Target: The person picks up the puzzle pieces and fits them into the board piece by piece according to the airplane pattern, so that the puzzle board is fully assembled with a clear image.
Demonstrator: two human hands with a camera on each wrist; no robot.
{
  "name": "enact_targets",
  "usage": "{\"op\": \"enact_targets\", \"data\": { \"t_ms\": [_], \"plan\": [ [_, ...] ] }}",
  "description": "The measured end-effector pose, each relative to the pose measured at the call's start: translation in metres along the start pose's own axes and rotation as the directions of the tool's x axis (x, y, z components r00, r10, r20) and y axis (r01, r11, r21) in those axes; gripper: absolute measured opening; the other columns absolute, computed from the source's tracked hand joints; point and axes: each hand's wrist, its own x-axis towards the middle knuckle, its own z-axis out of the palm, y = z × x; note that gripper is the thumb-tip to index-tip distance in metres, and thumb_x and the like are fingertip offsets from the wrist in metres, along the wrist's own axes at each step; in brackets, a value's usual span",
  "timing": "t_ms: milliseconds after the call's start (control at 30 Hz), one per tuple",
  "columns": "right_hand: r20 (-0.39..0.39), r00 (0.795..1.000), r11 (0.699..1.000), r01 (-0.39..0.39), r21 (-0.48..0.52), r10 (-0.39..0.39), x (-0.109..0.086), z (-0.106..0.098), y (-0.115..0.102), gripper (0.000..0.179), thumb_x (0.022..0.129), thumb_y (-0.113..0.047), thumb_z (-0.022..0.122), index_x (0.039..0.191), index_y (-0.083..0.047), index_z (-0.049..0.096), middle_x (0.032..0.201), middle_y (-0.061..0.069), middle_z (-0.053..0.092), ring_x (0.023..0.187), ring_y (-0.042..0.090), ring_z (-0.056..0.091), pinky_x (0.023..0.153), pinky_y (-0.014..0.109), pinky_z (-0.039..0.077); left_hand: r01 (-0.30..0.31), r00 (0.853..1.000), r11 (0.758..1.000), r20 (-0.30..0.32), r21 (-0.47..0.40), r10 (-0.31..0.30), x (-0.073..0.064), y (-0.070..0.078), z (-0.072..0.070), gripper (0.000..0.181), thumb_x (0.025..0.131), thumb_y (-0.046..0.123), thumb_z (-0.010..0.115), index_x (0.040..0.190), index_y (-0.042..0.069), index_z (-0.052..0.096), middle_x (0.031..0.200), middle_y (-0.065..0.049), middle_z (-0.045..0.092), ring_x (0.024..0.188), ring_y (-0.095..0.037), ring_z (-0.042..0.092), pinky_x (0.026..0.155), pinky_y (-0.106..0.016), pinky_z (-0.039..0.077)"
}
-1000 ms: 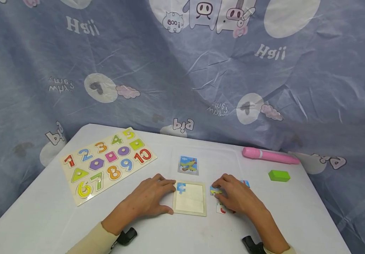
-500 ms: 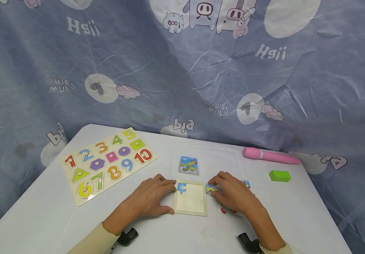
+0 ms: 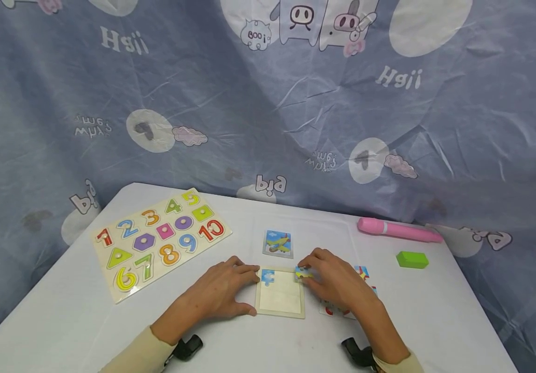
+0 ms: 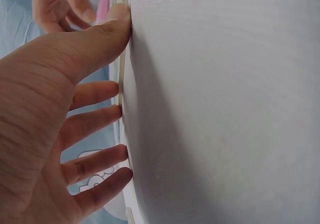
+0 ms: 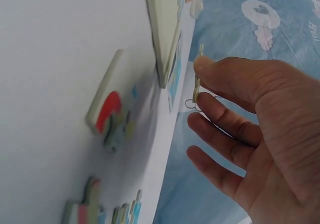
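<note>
My right hand (image 3: 335, 277) pinches a jigsaw piece (image 3: 302, 273), blue with yellow, over the upper right corner of a square wooden puzzle tray (image 3: 279, 314). In the right wrist view this jigsaw piece (image 5: 197, 83) stands edge-on between thumb and forefinger, above the table. My left hand (image 3: 221, 290) rests at the tray's left edge, its fingers spread and fairly straight, thumb at the lower corner. A blue cloud piece (image 3: 267, 277) lies in the tray's upper left corner. Several loose jigsaw pieces (image 3: 362, 272) lie to the right, partly hidden by my right hand.
Behind the tray lies a small airplane picture (image 3: 278, 242). A number-and-shape puzzle board (image 3: 160, 243) lies at left. Toward the right edge are a pink pen-like stick (image 3: 400, 229) and a green block (image 3: 412, 259). A printed blue cloth (image 3: 268, 103) hangs behind the table.
My right hand has moved left with the pinched jigsaw piece, from the loose pieces to over the tray's upper right corner. My left hand has stayed at the tray.
</note>
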Motion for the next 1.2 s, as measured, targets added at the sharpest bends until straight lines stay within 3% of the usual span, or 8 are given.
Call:
{"op": "enact_targets", "data": {
  "t_ms": [667, 1200],
  "plan": [
    [0.03, 0.999, 1.0, 0.012, 0.022, -0.013, 0.017, 0.002, -0.017, 0.029, 0.092, -0.021, 0.087, 0.119, -0.015, 0.079, 0.113, -0.003, 0.067, 0.102, 0.014, 0.066, 0.087, 0.038, 0.059, -0.003, 1.0, 1.0, 0.008, -0.013, 0.003, 0.003, 0.0, 0.0, 0.067, 0.084, 0.062, 0.086, 0.137, 0.024, 0.072, 0.155, 0.004, 0.062, 0.128, -0.02, 0.057, 0.097, -0.043, 0.055],
    [0.08, 0.996, 0.997, 0.036, 0.065, -0.041, 0.025, 0.014, -0.033, 0.028, 0.093, -0.022, 0.086, 0.12, -0.015, 0.079, 0.11, -0.004, 0.067, 0.104, 0.016, 0.067, 0.091, 0.039, 0.058, -0.016, 1.0, 1.0, -0.002, -0.011, 0.016, 0.001, -0.003, 0.0, 0.066, 0.084, 0.061, 0.086, 0.136, 0.022, 0.073, 0.153, 0.003, 0.063, 0.127, -0.02, 0.058, 0.096, -0.044, 0.055]
  ]
}}
